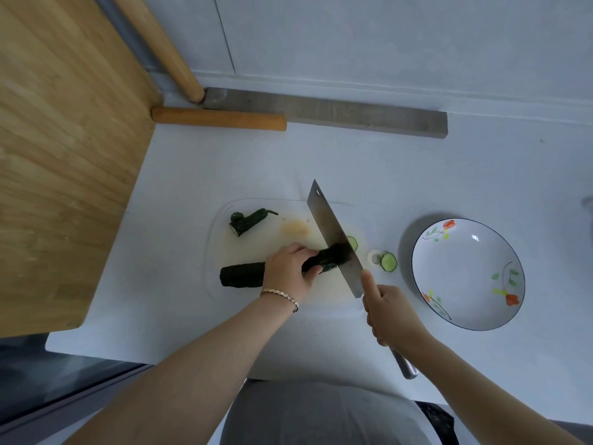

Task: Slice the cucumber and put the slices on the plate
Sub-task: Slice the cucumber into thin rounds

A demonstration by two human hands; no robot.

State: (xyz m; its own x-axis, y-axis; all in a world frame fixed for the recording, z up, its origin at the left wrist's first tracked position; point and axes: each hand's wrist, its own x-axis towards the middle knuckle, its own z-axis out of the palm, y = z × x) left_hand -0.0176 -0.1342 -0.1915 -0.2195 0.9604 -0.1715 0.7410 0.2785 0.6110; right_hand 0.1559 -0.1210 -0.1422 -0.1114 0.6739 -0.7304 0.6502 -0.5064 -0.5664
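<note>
One cucumber (242,274), middle under left hand (288,268), end blurred against cleaver (330,232)

No text, label, brand, number or sign can be read anywhere here. The plate (465,271) carries only a painted pattern, not writing.

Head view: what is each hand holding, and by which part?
Left hand holds the cucumber around its middle. Right hand holds the knife by its handle, close to the blade.

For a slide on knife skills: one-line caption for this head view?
Left hand holds the cucumber on the board; right hand slices with a cleaver, plate nearby.
</note>
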